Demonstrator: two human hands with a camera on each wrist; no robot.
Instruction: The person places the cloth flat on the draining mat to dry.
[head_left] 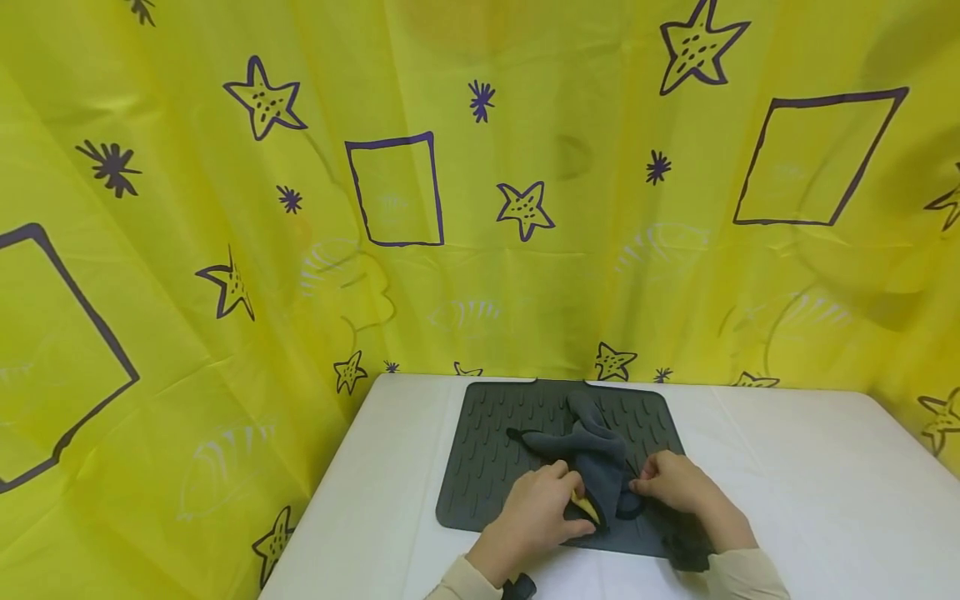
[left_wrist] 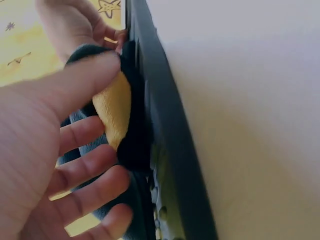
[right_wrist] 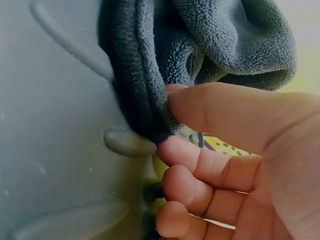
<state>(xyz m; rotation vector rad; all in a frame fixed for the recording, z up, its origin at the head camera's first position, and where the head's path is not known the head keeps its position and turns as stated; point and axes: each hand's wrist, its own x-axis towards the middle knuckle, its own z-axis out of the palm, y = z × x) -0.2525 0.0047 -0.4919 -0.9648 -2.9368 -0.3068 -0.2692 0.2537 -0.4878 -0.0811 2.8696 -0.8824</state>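
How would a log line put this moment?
gray cloth: rumpled, on dark mat | left hand: touching cloth | right hand: pinching cloth edge

Cloth (head_left: 602, 458) partly behind left hand (head_left: 536, 510)

Person, two bare hands. Left hand (head_left: 534, 507): thumb and four fingers visible in left wrist view, rounded tips, thumb tip blurred. Right hand (head_left: 681, 483): creased finger joints, fine print ridges on a fingertip, close up. Left sleeve (head_left: 465, 581) cream/beige, plain, long, ends near wrist; right sleeve (head_left: 746, 575) same. Small black device (head_left: 519, 587) by left wrist; dark shape (head_left: 687, 552) by right wrist, too blurred to detail.
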